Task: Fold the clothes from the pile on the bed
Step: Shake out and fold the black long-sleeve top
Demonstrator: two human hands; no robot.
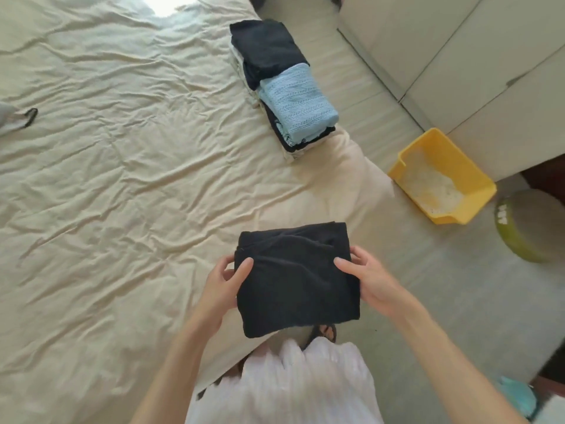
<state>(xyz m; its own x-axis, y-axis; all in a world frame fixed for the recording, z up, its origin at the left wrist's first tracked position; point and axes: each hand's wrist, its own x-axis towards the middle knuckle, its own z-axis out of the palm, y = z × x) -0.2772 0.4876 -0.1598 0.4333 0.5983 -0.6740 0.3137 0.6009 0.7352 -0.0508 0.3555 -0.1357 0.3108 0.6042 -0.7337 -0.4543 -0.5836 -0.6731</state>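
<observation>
A folded black garment is held up over the near corner of the bed. My left hand grips its left edge, thumb on top. My right hand grips its right edge the same way. Farther along the bed's right edge stands a stack of folded clothes, with a black piece at the far end and a light blue knit piece on top nearer me. At the far left edge lies a grey garment with black trim, mostly out of view.
The bed's cream sheet is wrinkled. On the floor to the right are a yellow tray with pale granules and a round green stool. Cream cabinet doors stand beyond. My white garment fills the bottom.
</observation>
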